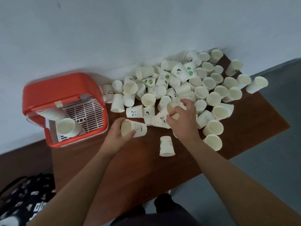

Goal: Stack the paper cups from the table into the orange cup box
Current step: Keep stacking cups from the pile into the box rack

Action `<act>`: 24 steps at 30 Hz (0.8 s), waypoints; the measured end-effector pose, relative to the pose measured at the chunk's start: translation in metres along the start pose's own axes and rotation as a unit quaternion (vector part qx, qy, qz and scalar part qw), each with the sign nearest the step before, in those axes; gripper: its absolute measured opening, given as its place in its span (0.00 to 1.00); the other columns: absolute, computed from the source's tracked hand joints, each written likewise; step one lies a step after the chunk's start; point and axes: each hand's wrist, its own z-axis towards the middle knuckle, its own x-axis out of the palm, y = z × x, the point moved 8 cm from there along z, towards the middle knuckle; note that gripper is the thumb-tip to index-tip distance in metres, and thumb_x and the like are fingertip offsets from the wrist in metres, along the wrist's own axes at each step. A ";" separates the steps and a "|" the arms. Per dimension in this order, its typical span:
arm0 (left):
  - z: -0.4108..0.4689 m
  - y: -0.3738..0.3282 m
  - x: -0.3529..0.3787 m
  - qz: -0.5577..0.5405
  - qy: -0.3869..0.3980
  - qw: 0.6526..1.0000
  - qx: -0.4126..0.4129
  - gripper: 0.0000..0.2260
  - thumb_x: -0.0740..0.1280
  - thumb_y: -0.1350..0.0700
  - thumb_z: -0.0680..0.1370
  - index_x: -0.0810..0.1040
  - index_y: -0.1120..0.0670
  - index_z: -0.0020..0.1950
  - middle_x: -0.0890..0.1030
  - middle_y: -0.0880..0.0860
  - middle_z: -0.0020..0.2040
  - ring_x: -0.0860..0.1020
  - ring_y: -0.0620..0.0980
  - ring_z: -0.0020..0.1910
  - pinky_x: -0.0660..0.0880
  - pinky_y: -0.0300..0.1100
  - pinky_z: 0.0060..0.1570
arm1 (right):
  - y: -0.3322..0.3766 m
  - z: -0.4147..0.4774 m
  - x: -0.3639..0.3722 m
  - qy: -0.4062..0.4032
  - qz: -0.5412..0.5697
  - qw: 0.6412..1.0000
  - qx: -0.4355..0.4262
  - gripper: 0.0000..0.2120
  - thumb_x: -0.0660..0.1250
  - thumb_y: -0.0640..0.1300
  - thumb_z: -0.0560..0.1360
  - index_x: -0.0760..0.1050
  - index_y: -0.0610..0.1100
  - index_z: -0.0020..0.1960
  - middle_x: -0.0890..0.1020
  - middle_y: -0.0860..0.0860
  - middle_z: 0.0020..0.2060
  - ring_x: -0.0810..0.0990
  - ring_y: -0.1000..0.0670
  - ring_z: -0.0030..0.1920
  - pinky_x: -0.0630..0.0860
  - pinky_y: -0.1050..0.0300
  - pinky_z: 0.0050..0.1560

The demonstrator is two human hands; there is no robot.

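Left hand clamping smiley cup just right of orange cup box. Right hand pinching loose cup from pile farther right. Advising: nesting both mouths same way, squeezing lightly – then sliding onto stack inside box.

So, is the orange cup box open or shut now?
Open: inside the orange cup box, its white grid and a stack of cups are visible.
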 end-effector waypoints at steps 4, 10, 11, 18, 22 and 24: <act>-0.022 0.007 -0.075 -0.007 -0.095 0.995 0.011 0.35 0.70 0.33 0.68 0.68 0.46 0.71 0.73 0.49 0.64 0.75 0.50 0.62 0.76 0.56 0.63 | 0.048 0.000 0.039 0.118 0.072 0.990 -0.001 0.05 0.72 0.41 0.74 0.77 0.43 0.43 0.63 0.47 0.74 0.62 0.48 0.75 0.61 0.61 0.63; -0.060 0.034 -0.185 0.030 -0.251 0.967 -0.020 0.29 0.73 0.42 0.75 0.68 0.46 0.73 0.67 0.51 0.70 0.70 0.51 0.68 0.70 0.56 0.69 | 0.141 0.000 0.100 0.187 0.088 0.975 -0.076 0.06 0.73 0.44 0.72 0.76 0.47 0.43 0.74 0.48 0.63 0.70 0.48 0.67 0.61 0.62 0.59; -0.066 0.041 -0.199 0.029 -0.274 0.961 -0.036 0.30 0.73 0.42 0.75 0.68 0.47 0.74 0.67 0.51 0.71 0.70 0.52 0.69 0.70 0.54 0.69 | 0.157 0.000 0.108 0.187 0.094 0.973 -0.093 0.07 0.74 0.44 0.72 0.76 0.47 0.45 0.75 0.49 0.59 0.72 0.49 0.63 0.63 0.62 0.59; -0.064 0.080 -0.243 0.022 -0.330 0.940 -0.086 0.34 0.74 0.44 0.74 0.66 0.54 0.75 0.69 0.53 0.70 0.72 0.51 0.66 0.69 0.45 0.63 | 0.222 -0.005 0.154 0.200 0.115 0.965 -0.127 0.19 0.75 0.48 0.72 0.74 0.46 0.60 0.74 0.52 0.59 0.72 0.53 0.59 0.65 0.63 0.56; -0.034 0.096 -0.234 0.060 -0.285 0.953 -0.084 0.33 0.76 0.45 0.73 0.67 0.53 0.74 0.67 0.55 0.71 0.71 0.54 0.67 0.69 0.47 0.64 | 0.225 -0.006 0.172 0.211 0.105 0.965 -0.118 0.20 0.74 0.49 0.73 0.73 0.48 0.61 0.71 0.56 0.57 0.70 0.56 0.60 0.64 0.65 0.57; -0.020 0.104 -0.226 0.095 -0.254 0.959 -0.081 0.33 0.77 0.46 0.71 0.70 0.53 0.72 0.67 0.56 0.72 0.69 0.57 0.69 0.69 0.53 0.67 | 0.224 -0.005 0.180 0.210 0.102 0.966 -0.110 0.20 0.74 0.50 0.73 0.72 0.48 0.62 0.71 0.56 0.58 0.70 0.57 0.60 0.63 0.70 0.53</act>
